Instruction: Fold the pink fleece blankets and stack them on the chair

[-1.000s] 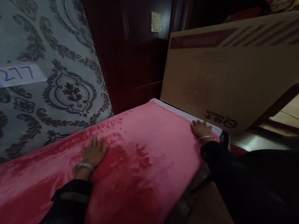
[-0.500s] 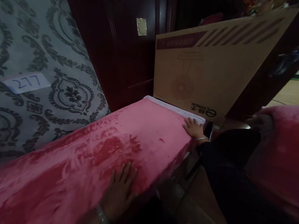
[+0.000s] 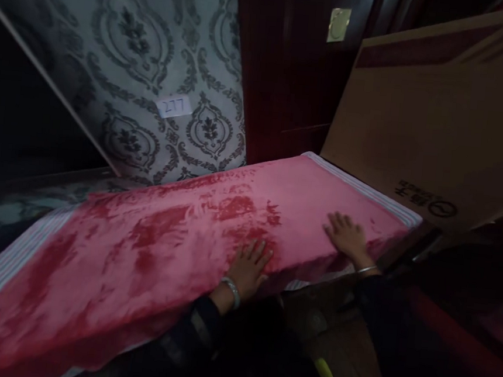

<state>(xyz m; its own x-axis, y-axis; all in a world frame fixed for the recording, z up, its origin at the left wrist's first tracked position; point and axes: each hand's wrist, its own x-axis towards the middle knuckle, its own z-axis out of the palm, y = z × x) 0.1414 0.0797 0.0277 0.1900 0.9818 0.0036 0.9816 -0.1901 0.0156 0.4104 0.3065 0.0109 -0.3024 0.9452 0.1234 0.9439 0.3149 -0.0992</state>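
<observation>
A pink plush blanket with striped white ends lies spread over a long raised surface. My left hand rests flat on its near edge, fingers spread, with a silver bracelet at the wrist. Further right, my right hand lies flat on the blanket close to the striped end, fingers stretched out, a thin bangle on the wrist. Both arms wear dark sleeves. Neither hand holds anything.
A grey mattress with a damask pattern and a white "277" label leans behind the blanket. A large cardboard box stands at the right end against dark red wooden doors. Dark floor lies below.
The view swung left, showing more of the blanket's left end. My right hand slid from the striped far corner back along the blanket. My left hand stays on the near edge.
</observation>
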